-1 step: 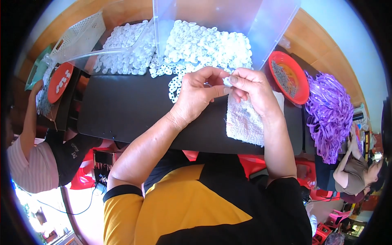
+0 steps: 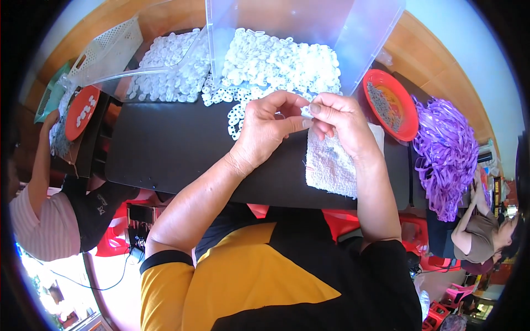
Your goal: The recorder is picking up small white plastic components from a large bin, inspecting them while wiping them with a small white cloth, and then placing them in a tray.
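Observation:
Above the far part of the dark table (image 2: 165, 143), my two hands meet at one small white plastic piece (image 2: 306, 112). My left hand (image 2: 269, 122) pinches it between thumb and forefinger. From the other side, my right hand (image 2: 339, 118) grips it with the thumb on top; its other fingers are curled below. The fingertips cover much of the piece. Just beyond my left hand lie loose white pieces with holes (image 2: 236, 118). They spread from a large heap of white pieces (image 2: 281, 60) inside a clear plastic bin (image 2: 367, 41). A pale towel (image 2: 331, 168) lies beneath my right hand.
A red basin (image 2: 407, 118) with small grey metal-looking parts stands at the right, beside a pile of purple ribbons (image 2: 446, 149). Another clear bin (image 2: 118, 83) of white pieces is at the left. One person reaches near a red plate (image 2: 82, 113); another person sits at far right.
The white piece has shifted slightly downward between my fingertips. Both hands otherwise keep the same place and grip.

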A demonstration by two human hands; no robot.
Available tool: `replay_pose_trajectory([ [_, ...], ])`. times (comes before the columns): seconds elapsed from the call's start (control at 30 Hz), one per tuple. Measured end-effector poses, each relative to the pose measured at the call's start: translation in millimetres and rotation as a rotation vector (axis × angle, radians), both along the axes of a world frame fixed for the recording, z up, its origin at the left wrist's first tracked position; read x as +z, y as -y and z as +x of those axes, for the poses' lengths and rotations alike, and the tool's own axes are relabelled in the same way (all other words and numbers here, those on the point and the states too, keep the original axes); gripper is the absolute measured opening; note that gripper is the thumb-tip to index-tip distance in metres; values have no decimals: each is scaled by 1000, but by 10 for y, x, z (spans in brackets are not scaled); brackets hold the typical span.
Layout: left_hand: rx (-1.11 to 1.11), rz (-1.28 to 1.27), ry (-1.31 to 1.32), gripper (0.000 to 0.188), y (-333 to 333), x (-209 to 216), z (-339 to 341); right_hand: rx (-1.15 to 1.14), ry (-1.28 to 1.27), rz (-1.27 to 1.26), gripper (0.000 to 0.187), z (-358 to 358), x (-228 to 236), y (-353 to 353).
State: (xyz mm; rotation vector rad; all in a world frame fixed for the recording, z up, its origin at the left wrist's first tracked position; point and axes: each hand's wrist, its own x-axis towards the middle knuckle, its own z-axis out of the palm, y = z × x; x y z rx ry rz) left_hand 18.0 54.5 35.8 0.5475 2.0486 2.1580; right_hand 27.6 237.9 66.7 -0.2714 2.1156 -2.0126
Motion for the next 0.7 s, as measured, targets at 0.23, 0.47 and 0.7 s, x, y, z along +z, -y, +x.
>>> replay_pose_trajectory([
  [0.23,44,-117,-281,23,-15,40,87,27,33,-31,19,54,83,-15],
  [0.47,104,-129,-495,21,47,-29,101,107,33,-28,18,69,63,62],
  [0.7,159,23,-311,20,-26,3,71,-200,-129,-32,18,91,-60,168],
])
